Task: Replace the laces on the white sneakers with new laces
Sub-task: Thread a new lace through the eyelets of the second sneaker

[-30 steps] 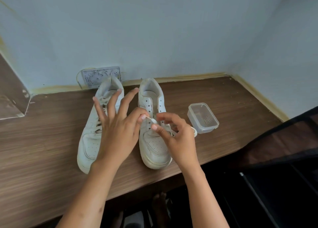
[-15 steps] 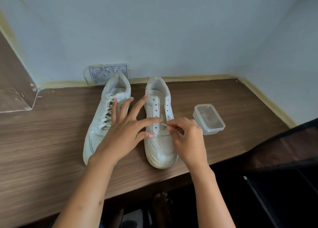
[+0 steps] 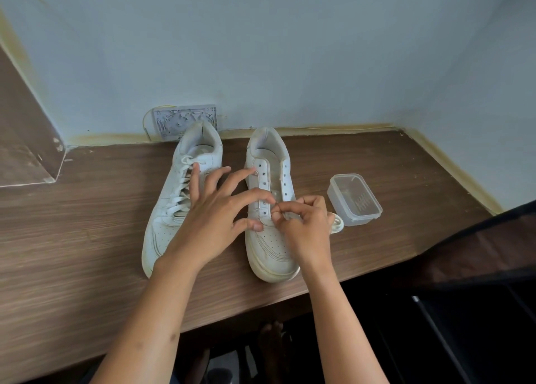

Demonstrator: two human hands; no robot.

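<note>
Two white sneakers stand side by side on the wooden shelf [image 3: 87, 238], toes toward me. The left sneaker [image 3: 168, 209] is laced. The right sneaker [image 3: 269, 186] has bare eyelets. My right hand [image 3: 307, 230] pinches the tip of a white lace at the lowest eyelets of the right sneaker. A coil of that lace [image 3: 336, 224] shows just right of the hand. My left hand [image 3: 214, 224] hovers between the two shoes with fingers spread, its forefinger and thumb touching the right sneaker's left eyelet row.
A clear plastic tub [image 3: 355, 199] sits on the shelf right of the right sneaker. A grey wall plate [image 3: 185, 119] is behind the left sneaker. The shelf's front edge runs just below the toes. A dark frame [image 3: 478, 253] stands at the right.
My right hand brought the lace tip down to the lowest eyelets of the right sneaker. My left hand shifted right and its forefinger settled on the eyelet row.
</note>
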